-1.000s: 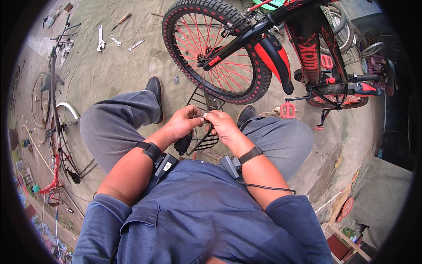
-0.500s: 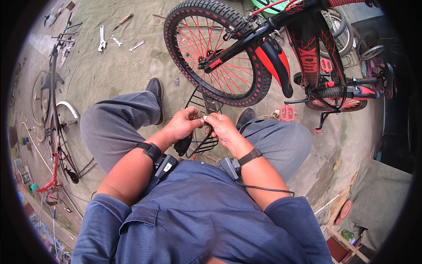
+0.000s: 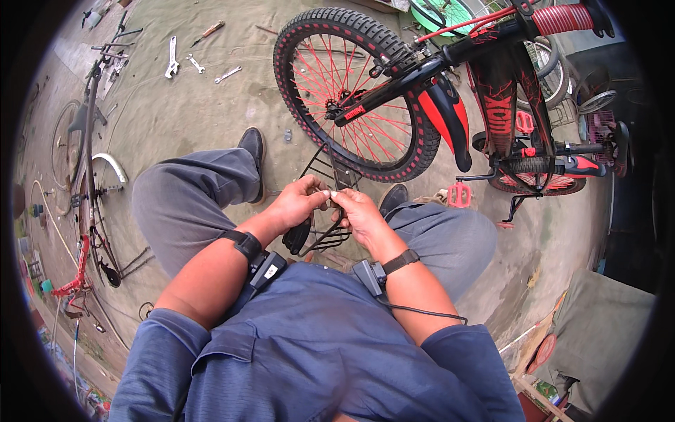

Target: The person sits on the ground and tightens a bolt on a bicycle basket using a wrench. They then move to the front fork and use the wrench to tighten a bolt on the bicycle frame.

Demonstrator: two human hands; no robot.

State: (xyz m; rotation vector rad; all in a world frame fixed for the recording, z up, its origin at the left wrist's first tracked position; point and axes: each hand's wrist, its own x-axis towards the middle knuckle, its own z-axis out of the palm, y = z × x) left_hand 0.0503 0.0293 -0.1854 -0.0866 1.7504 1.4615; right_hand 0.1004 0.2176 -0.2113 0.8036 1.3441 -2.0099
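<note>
My left hand [image 3: 299, 202] and my right hand [image 3: 357, 213] meet fingertip to fingertip above my lap. Both are closed in a pinch, thumbs nearly touching. Whatever small thing lies between the fingertips is too small to name. Beneath and beyond them is a black wire rack [image 3: 344, 177], like a bicycle carrier, lying between my legs and partly hidden by my hands. A black rounded part [image 3: 299, 235] hangs just below my left hand. The rack's far end lies close to the front wheel [image 3: 422, 151] of a black and red bicycle.
The bicycle frame [image 3: 496, 98] fills the upper right, its red pedal [image 3: 460, 194] near my right knee. Several wrenches [image 3: 173, 58] and a screwdriver [image 3: 208, 33] lie on the ground cloth, far left. A small grey piece [image 3: 288, 135] lies beyond my left shoe. Bicycle parts [image 3: 88, 155] crowd the left side.
The surroundings sit slightly lower in the picture as my head view shifts. My hands stay pinched together in nearly the same place, with only slight finger movement.
</note>
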